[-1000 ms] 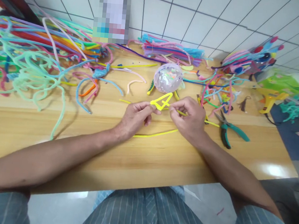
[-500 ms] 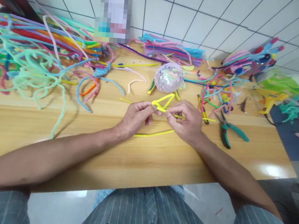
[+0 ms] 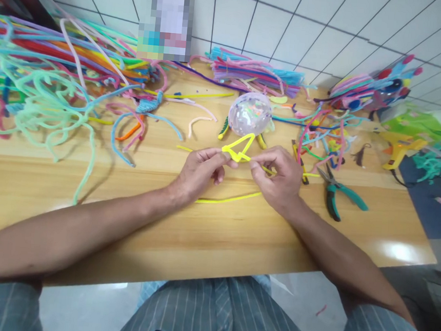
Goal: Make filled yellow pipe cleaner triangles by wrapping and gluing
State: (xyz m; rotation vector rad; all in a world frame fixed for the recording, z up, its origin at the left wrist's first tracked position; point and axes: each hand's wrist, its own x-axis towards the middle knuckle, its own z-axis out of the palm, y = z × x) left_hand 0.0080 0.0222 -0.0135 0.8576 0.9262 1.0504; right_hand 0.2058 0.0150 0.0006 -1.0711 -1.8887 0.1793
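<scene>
Between my hands is a yellow pipe cleaner (image 3: 249, 141) bent into a narrow triangular loop above the table. My left hand (image 3: 203, 172) pinches its left corner between thumb and fingers. At the other side, my right hand (image 3: 277, 175) is closed with thumb and forefinger on a free end of the same pipe cleaner. Another yellow pipe cleaner (image 3: 227, 199) lies on the wood below my hands. A further yellow strand passes behind them, partly hidden. Just beyond stands a clear, glittery round container (image 3: 250, 113) in front of a yellow-and-green handled tool (image 3: 224, 129).
Green-handled pliers (image 3: 336, 193) lie right of my right hand, near a box cutter (image 3: 304, 170). A yellow glue gun (image 3: 401, 150) sits at the table's right end. Pale green pipe cleaners (image 3: 56, 99) tangle at left; a bundle (image 3: 255, 75) lies along the tiled wall (image 3: 279, 21).
My right hand has shifted slightly right, away from my left, drawing the pipe cleaner's end outward. The bent loop has tilted and changed shape a little; my left hand stays nearly in place.
</scene>
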